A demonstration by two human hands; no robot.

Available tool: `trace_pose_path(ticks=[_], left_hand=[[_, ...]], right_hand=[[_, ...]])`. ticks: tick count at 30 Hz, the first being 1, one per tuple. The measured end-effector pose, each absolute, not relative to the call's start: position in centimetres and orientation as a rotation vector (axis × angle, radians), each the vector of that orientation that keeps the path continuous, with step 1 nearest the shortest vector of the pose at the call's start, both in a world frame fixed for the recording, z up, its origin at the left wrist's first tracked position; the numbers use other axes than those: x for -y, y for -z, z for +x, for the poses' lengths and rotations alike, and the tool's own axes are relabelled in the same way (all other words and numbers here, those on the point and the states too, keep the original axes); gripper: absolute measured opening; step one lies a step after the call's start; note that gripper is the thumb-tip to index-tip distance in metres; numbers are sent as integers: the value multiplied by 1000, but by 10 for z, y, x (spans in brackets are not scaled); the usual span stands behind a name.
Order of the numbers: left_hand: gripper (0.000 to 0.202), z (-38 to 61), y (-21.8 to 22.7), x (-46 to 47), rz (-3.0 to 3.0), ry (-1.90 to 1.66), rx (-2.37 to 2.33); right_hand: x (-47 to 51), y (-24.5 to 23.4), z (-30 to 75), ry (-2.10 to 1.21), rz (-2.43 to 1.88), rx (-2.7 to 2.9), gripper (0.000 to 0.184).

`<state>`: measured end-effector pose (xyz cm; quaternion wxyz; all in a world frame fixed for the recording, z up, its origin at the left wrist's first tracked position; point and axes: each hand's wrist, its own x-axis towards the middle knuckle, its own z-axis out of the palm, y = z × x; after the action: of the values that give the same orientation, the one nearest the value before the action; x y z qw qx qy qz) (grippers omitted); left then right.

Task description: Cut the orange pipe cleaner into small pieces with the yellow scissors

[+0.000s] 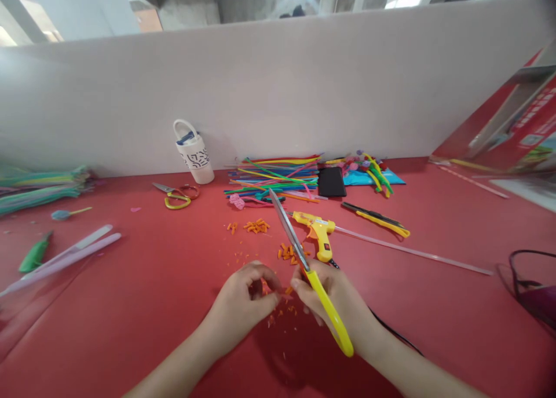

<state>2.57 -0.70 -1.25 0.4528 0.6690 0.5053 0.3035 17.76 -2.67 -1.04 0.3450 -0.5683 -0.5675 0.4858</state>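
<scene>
Yellow-handled scissors (pixel 326 305) are held in my right hand (pixel 336 291), their blades closed and slanting up and away to the left. Beside them my left hand (pixel 245 296) is closed, thumb and forefinger tips brought close together. Whatever small thing may be in that pinch is too small to make out. Tiny orange scraps (pixel 282 312) are scattered on the red table around both hands. A pile of short orange pieces (pixel 286 252) lies just beyond the scissors' pivot. Another orange pile (pixel 257 226) sits farther back, left of the blades.
Behind the scissors lies a yellow glue gun (pixel 319 230) with a long clear glue stick (pixel 412 252). Coloured pipe cleaners (pixel 278 178) and a black box (pixel 332 182) line the back. At left are a white cup (pixel 195 157), other scissors (pixel 176 196) and a green tool (pixel 35 254).
</scene>
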Motion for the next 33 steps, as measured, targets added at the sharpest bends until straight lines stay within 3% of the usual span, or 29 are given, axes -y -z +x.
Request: trace_pose_path(ticks=[18,21,25,33], left_hand=[[6,29,22,11,1366,-759,-1136],[7,25,16,6,1180,-855,-1144],[9,15,13,-4,931,-1007,-1137],[4,7,11,-7,769,-1235,-925]], right_hand=[[26,14,182,-911,-1516,1801,28],[24,10,189,-720,-1600,1918,33],[21,11,196,-415,-1701,2130,27],[20,27,196,-119,-1741,2449,23]])
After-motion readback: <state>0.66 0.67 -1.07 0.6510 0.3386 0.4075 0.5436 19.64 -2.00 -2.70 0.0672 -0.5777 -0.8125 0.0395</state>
